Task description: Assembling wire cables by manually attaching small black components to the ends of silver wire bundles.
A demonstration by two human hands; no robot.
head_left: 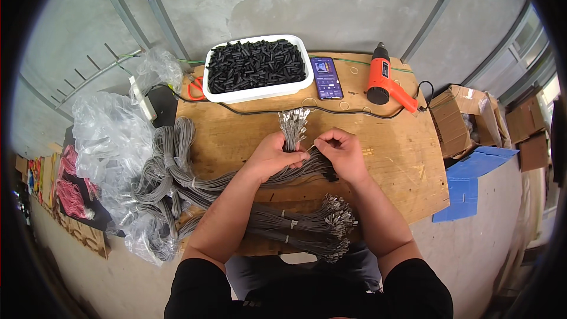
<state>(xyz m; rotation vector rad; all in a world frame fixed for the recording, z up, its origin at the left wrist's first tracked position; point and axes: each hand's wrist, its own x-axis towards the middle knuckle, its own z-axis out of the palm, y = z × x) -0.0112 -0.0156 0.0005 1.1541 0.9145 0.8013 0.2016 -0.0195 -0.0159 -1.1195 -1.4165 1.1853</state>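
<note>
A wooden table (pixel 401 165) fills the middle of the scene. Its far edge runs below a grey wall (pixel 342 6), its right edge faces an open cardboard box (pixel 453 127) and a blue board (pixel 463 180), and its near edge meets the person's lap. Plain wood shows right of the hands as far as the right edge. Far of them, a black cord (pixel 283 110) crosses the table from left to right. Beyond the cord, from left to right, are orange-handled scissors (pixel 195 90), a white tub (pixel 266 93) heaped with short black tubes (pixel 257 65), a phone (pixel 326 80) and an orange heat gun (pixel 383 77). On the left, coiled grey cables (pixel 168 162) and clear plastic bags (pixel 109 136) crowd that edge.

The left hand (pixel 273 156) is curled around a bundle of wires (pixel 292 133), whose silvery ends stick out above the fist, toward the far side. Just to its right, the right hand (pixel 342 152) has thumb and forefinger pinched on a thin strand (pixel 311 148) between the hands; its exact kind is too small to tell. Nearer the person, between the forearms, lie tied grey cables (pixel 277 221), their silvery tips toward the right.
</note>
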